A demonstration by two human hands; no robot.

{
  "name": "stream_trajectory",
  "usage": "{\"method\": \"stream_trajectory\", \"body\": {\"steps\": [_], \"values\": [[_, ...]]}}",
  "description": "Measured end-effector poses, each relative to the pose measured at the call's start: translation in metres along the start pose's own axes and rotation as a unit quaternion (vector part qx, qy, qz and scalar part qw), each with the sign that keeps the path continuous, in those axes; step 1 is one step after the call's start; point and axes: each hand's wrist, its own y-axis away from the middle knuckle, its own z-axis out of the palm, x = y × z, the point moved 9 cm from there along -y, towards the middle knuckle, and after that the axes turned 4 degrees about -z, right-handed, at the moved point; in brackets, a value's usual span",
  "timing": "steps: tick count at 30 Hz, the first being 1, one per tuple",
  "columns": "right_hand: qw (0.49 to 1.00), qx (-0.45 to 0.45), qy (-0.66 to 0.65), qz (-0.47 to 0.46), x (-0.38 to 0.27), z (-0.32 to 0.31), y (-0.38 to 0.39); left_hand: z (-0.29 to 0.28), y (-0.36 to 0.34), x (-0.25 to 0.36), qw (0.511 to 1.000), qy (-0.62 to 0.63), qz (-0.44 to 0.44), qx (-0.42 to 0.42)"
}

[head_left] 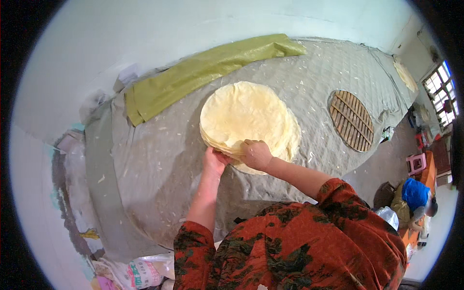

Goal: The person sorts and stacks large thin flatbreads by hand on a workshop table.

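Observation:
A stack of large, thin, round pale-yellow flatbreads [246,108] lies in the middle of the grey quilted cloth [164,159]. Its layers are uneven, and some stick out at the right side. At the stack's near left edge, my left hand [216,160] has its fingers tucked under the upper flatbreads, gripping their rim. Just to its right, my right hand [256,155] is closed on the near edge, its curled fingers pressing the top layers. How many layers each hand grips I cannot tell.
A folded olive-green sheet [203,67] runs along the wall behind the stack. To the right lies a round slatted wooden board [351,121]. Printed sacks [145,273] sit at the lower left. A pink stool [416,164] and a person [418,217] are at the far right.

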Motion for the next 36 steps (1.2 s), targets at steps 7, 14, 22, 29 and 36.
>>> {"method": "stream_trajectory", "body": {"steps": [7,14,22,29,36], "values": [[0.997,-0.010,-0.054,0.057,0.038,0.013,-0.012,0.038,0.012,-0.003,0.996,0.068,-0.013,-0.051],[0.994,0.068,0.078,0.041,0.078,-0.207,-0.119,-0.001,0.000,-0.006,0.973,-0.181,0.141,-0.032],[0.963,0.255,0.004,-0.093,0.049,-0.120,0.015,-0.029,0.038,-0.037,0.932,-0.264,0.104,0.228],[0.997,0.077,-0.004,0.032,0.068,-0.022,0.034,-0.009,0.053,-0.030,0.884,-0.355,0.192,0.234],[0.997,0.071,-0.023,0.034,0.075,-0.024,0.035,0.010,0.043,-0.029,0.916,-0.283,0.181,0.221]]}}
